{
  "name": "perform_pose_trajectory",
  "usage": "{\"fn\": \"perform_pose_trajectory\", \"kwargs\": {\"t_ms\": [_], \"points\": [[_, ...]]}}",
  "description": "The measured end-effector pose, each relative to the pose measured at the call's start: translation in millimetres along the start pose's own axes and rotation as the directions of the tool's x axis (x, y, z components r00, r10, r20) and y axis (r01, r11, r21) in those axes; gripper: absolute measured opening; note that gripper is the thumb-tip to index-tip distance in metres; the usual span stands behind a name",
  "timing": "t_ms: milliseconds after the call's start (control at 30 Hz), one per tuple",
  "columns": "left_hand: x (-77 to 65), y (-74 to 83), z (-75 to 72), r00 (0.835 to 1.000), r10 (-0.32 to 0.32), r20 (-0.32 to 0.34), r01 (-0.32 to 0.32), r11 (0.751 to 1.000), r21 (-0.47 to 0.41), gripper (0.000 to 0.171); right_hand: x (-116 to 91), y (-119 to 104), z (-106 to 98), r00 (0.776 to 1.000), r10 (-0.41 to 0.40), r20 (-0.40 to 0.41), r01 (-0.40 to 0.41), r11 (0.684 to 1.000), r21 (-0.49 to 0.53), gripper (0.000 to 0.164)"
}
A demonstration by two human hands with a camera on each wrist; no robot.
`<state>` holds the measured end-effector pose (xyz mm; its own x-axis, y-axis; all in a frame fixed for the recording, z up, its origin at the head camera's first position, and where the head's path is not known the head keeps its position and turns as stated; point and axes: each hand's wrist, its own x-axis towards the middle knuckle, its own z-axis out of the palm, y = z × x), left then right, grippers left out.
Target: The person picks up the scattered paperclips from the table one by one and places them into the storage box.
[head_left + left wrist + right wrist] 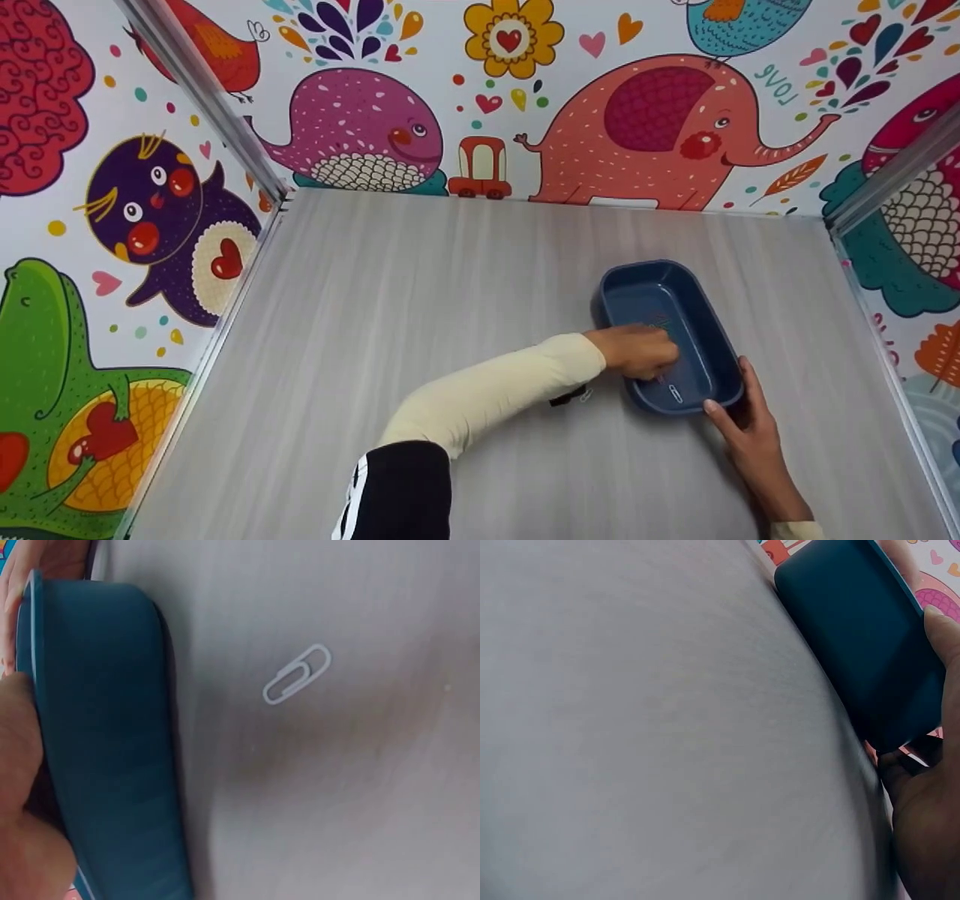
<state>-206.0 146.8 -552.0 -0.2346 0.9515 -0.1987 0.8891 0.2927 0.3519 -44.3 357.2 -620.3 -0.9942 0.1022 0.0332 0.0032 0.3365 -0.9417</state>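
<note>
A dark blue rectangular container (705, 322) sits on the table, tilted slightly across the right side. My right hand (757, 442) grips its near right corner, with the thumb at the rim and the fingers along the outer side. Inside the container is my left hand (641, 351), fingers bent downward; what they touch or hold is hidden. A white paper clip (675, 394) lies on the container floor by the near end, and small green and red bits show around the left hand. Another white paper clip (298, 675) lies on the table outside, beneath the left wrist.
The pale wood-grain table (375, 300) is bounded by printed cartoon panels at the back, left and right. Metal-like strips (217, 105) run along the panel corners. A small black item (568, 396) shows under the left wrist.
</note>
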Motion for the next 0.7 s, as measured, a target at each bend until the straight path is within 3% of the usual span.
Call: {"fn": "perform_pose_trajectory", "kwargs": {"t_ms": [133,367,700], "points": [[-1.3,0.5,-2.0,1.000,0.001,-0.009,-0.001,1.000,-0.015,0.025,-1,0,0,1.000,0.014,-0.002,-0.014,1.000,-0.005,0.091],[-14.1,4.7,-6.0,0.995,0.028,-0.095,-0.026,0.999,0.024,0.019,-1,1,0,1.000,0.017,0.001,-0.017,1.000,-0.019,0.091],[-37.7,12.0,-9.4,0.972,-0.019,-0.235,0.033,0.998,0.058,0.019,-1,0,0,1.000,0.028,-0.012,-0.029,0.998,-0.059,0.092]]}}
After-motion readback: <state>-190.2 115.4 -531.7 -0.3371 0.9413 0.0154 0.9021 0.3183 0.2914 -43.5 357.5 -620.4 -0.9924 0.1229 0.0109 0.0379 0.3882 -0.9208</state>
